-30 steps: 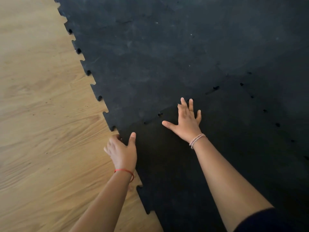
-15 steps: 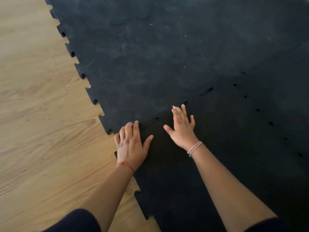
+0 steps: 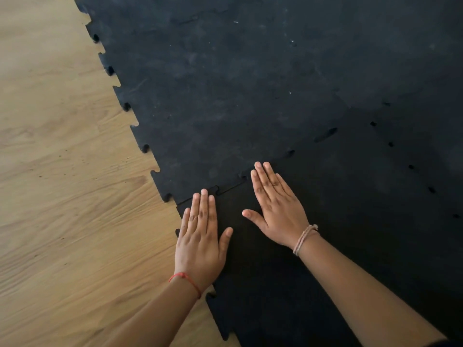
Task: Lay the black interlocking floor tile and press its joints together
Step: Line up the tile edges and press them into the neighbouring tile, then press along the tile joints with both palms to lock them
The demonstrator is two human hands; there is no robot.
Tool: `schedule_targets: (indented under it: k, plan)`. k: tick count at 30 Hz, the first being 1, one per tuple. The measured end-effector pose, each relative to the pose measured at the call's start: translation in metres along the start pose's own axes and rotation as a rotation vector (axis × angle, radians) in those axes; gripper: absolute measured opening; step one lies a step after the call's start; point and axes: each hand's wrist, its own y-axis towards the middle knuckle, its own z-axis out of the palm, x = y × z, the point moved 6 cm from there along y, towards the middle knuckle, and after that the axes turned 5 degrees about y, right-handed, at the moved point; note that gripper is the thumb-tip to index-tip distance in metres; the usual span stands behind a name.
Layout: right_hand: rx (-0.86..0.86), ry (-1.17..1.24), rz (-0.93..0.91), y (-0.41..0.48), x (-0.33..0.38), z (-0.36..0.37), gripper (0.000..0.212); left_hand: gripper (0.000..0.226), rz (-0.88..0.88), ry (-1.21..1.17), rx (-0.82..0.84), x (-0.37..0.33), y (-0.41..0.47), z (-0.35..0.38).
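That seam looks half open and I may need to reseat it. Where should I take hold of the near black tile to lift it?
Judging by the pose, grip the near black tile at its toothed left edge, coming from the wooden floor side. That edge lies free beside the left hand; the other visible sides butt against neighbouring tiles. The right hand lies flat near the seam.

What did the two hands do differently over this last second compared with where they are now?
The left hand let go of the tile's edge by the wooden floor, moved onto the near tile and flattened, fingertips at the seam. The right hand drew slightly back along the seam. It stays flat, palm down; gaps farther right along the seam stay open.
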Motion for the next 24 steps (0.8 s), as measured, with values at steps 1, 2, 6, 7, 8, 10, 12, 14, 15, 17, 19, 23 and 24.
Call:
schedule_targets:
  k: [1,2,6,7,8,10,12,14,15,17,19,23,24]
  plan:
    - [0.008,0.002,-0.007,0.000,0.000,0.000,0.081,0.068,0.004,0.012,0.010,0.000,0.000,0.001]
    - [0.020,0.006,-0.011,0.001,0.001,0.000,0.081,0.067,0.006,0.020,0.022,0.000,0.000,0.002]
    - [0.072,0.023,-0.006,0.008,-0.002,0.006,0.084,0.066,-0.006,0.027,0.021,0.003,0.003,0.006]
    - [0.086,0.030,0.000,0.010,-0.003,0.007,0.084,0.066,-0.011,0.023,0.017,0.004,0.005,0.006]
    - [0.102,0.035,-0.004,0.012,-0.004,0.007,0.085,0.066,-0.014,0.025,0.024,0.004,0.006,0.007]
    - [0.161,0.033,-0.026,0.013,-0.005,0.007,0.085,0.065,-0.019,0.041,0.080,0.003,0.006,0.010]
    - [0.221,0.017,-0.023,0.014,-0.006,0.003,0.087,0.065,-0.015,0.047,0.110,0.003,0.009,0.008]
    - [0.283,-0.016,-0.015,0.014,-0.003,-0.003,0.091,0.065,0.026,0.048,0.125,0.004,0.008,0.002]
    - [0.306,-0.032,-0.033,0.012,0.002,-0.005,0.093,0.065,0.053,0.050,0.133,0.007,0.005,-0.001]
    - [0.325,-0.040,-0.125,0.005,0.023,-0.003,0.095,0.066,0.081,0.073,0.134,0.015,0.000,-0.008]
    - [0.358,-0.026,-0.186,0.000,0.044,0.004,0.099,0.069,0.096,0.104,0.146,0.022,-0.003,-0.011]
    - [0.373,0.007,-0.149,0.003,0.047,0.011,0.103,0.069,0.092,0.124,0.181,0.023,-0.002,-0.005]
    - [0.371,0.024,-0.148,0.003,0.045,0.011,0.102,0.069,0.088,0.128,0.188,0.022,-0.001,-0.004]
